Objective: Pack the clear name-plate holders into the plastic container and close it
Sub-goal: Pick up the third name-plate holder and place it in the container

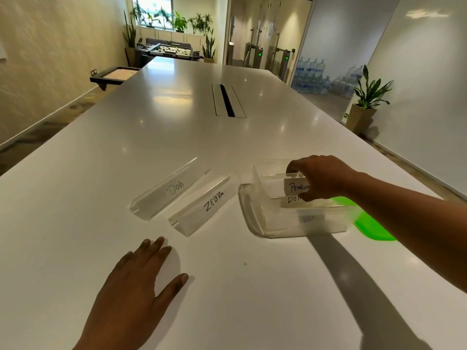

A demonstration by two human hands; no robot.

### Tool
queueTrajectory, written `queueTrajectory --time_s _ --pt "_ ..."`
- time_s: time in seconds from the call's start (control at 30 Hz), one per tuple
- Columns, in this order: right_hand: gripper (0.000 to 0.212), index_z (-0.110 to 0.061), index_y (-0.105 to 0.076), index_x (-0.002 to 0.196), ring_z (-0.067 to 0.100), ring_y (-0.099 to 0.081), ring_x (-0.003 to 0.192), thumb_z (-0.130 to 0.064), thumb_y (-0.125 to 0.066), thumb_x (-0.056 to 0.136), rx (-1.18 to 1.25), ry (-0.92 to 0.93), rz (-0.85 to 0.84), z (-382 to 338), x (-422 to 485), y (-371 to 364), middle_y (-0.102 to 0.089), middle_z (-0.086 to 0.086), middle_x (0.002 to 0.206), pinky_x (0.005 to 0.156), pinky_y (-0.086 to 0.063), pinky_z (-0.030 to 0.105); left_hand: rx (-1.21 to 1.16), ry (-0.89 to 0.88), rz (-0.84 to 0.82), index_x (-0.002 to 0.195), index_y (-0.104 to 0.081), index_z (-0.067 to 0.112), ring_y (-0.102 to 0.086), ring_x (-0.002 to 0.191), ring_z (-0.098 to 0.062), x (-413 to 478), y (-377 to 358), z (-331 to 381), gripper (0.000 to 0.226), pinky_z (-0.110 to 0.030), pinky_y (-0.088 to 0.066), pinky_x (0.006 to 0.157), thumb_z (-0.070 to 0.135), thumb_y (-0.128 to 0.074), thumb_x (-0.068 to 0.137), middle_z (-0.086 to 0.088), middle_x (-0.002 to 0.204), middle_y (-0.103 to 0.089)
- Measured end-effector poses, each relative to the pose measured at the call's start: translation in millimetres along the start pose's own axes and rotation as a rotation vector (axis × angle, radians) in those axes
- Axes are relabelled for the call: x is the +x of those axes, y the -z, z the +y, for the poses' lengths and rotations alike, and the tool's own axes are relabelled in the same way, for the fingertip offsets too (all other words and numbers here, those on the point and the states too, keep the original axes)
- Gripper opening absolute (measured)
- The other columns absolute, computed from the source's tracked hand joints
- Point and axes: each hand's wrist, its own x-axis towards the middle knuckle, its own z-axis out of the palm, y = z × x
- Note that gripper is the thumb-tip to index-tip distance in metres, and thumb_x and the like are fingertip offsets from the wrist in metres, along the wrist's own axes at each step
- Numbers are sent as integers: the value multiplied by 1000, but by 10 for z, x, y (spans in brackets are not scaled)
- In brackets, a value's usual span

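Observation:
A clear plastic container stands on the white table at right of centre. My right hand is over it, shut on a clear name-plate holder labelled PENGUIN that sits partly inside. Another labelled holder lies below it in the container, its word half hidden by my hand. Two more holders lie on the table to the left: one marked DOG and one marked ZEBRA. The green lid lies flat behind the container's right end. My left hand rests flat on the table, fingers spread, holding nothing.
The long white table stretches away, with a cable slot in its middle. A potted plant stands by the right wall and a foosball table at the far end.

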Motion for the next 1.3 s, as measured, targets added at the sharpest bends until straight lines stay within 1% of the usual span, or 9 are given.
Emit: queueTrajectory --time_s 0.13,0.3,0.5,0.67,0.83,1.03,1.1,1.17,1.3 --pt "62 -32 -51 119 20 -59 97 -40 -81 65 16 16 -40 -55 86 -24 -66 -6 113 67 -44 30 7 -4 6 143 -39 31 -16 142 -2 8 -15 -16 96 -33 -15 117 86 -5 73 15 154 -27" --pt "63 -30 -52 121 21 -59 103 -37 -81 66 53 23 -88 -113 150 -82 -65 -5 118 79 -52 38 -1 -9 23 139 -46 29 -23 141 -4 6 -37 -22 91 -34 -19 116 84 -11 76 14 152 -34" --pt "61 -32 -53 118 22 -59 103 -39 -82 65 107 14 -98 -83 193 -152 -65 -4 118 80 -51 38 -6 -12 26 139 -46 29 -22 141 -4 6 -43 -30 92 -34 -19 116 85 -10 76 14 152 -33" --pt "59 -34 -55 115 21 -60 100 -38 -83 64 170 0 -95 -43 222 -235 -65 -5 116 81 -53 41 -21 -4 20 134 -54 24 -34 137 -12 46 -53 -51 95 -41 -26 112 86 -12 75 7 147 -44" --pt "58 -33 -58 112 20 -62 99 -34 -85 61 240 -6 -97 -26 221 -255 -66 -7 113 82 -53 42 -39 15 7 140 -44 29 -20 139 -3 37 -20 -11 100 -33 -14 116 88 -4 71 13 152 -33" --pt "58 -21 -62 117 17 -61 108 -20 -86 64 332 18 -119 10 224 -200 -66 -2 118 94 -50 39 -23 24 -11 143 -39 30 -16 142 -1 8 27 28 99 -34 -14 118 86 -1 71 15 154 -27" --pt "51 -20 -63 117 15 -61 108 -15 -82 70 350 23 -65 15 193 -139 -67 -2 118 93 -51 35 -28 22 -14 144 -38 30 -15 141 0 1 32 29 98 -33 -13 118 86 -2 72 15 154 -26" --pt "41 -22 -64 113 13 -64 103 -12 -76 75 360 14 100 4 144 -60 -69 -4 112 87 -54 35 -37 22 -19 144 -37 31 -13 141 1 -7 37 35 97 -31 -12 118 85 -2 72 16 155 -25" --pt "23 -22 -69 101 4 -66 88 -10 -68 81 572 -14 451 -150 -52 139 -71 -8 96 80 -57 34 -47 19 -12 143 -39 31 -14 141 2 -19 55 55 91 -30 -12 117 82 -8 75 17 154 -26"
